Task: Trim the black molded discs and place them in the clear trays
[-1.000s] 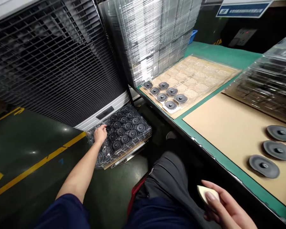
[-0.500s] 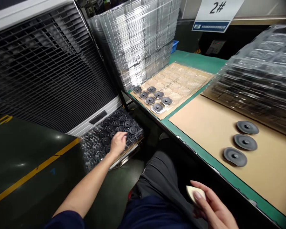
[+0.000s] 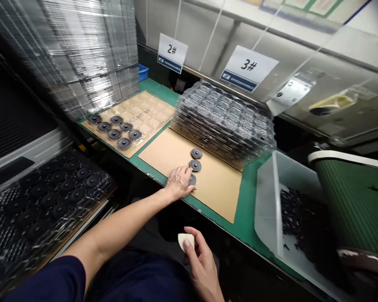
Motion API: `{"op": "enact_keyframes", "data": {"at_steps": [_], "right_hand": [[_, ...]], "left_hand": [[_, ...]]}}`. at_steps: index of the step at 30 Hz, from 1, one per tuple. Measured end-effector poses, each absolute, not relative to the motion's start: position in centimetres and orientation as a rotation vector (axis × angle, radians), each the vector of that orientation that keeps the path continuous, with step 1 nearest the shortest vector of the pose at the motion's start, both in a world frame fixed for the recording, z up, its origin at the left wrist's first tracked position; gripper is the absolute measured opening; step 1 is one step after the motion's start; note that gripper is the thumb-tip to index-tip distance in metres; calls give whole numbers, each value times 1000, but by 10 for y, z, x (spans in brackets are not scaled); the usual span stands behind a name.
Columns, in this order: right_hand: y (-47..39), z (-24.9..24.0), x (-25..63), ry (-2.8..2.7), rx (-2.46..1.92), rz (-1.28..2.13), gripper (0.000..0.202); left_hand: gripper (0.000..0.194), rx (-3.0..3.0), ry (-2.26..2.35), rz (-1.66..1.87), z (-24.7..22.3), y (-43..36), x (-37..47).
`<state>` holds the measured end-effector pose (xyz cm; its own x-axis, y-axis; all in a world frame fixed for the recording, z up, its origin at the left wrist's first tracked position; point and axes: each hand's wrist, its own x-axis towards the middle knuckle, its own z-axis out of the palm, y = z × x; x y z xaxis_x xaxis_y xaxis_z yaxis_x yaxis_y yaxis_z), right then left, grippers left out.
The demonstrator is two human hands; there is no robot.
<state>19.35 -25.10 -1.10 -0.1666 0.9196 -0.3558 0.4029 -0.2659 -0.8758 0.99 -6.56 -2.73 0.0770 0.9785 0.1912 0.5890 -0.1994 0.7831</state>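
Note:
My left hand (image 3: 178,183) is at the front of the cardboard sheet (image 3: 220,184), its thumb and fingers closed round the edges of a black round disc (image 3: 192,179) with a small knob in its middle. Two like discs lie in a row behind it, the middle disc (image 3: 195,165) and the far disc (image 3: 196,154). Low in front of my body, my right hand (image 3: 200,260) pinches a cream-coloured, wedge-like pad (image 3: 185,241) between thumb and fingers. The left palm partly hides the nearest disc.
A clear tray (image 3: 145,110) holding several discs lies at the left of the green table (image 3: 156,170). Stacked trays (image 3: 220,121) stand behind the cardboard. A translucent bin (image 3: 267,201) of small black pieces is on the right. Another disc-filled tray (image 3: 56,205) sits lower left.
My left hand has moved from the lower tray up to the discs on the cardboard. The view has swung right, bringing in the bin. My right hand still holds the pad.

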Motion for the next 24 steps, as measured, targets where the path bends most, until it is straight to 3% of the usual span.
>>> {"op": "enact_keyframes", "data": {"at_steps": [4,7,11,15,18,22,24], "right_hand": [[-261,-22,214,-1340,-1676,1408,66],[-255,-19,219,-1309,-1619,1223,53],[-235,-2,217,-1603,-1370,796,30],[-219,12,206,-1940,-1360,699,24],[-212,15,195,-1760,-1388,992,36],[-208,16,185,-1070,-1250,1891,51],[-208,18,182,-785,-1133,2124,55]], "left_hand": [[60,1752,1401,983,-21,-75,16],[59,1508,1363,1034,-7,-102,19],[57,1071,1253,975,11,-151,30],[61,811,1224,893,19,-192,33],[65,708,1197,911,21,-211,20],[66,655,1069,940,29,-223,-4],[66,641,993,936,34,-225,-10]]}}
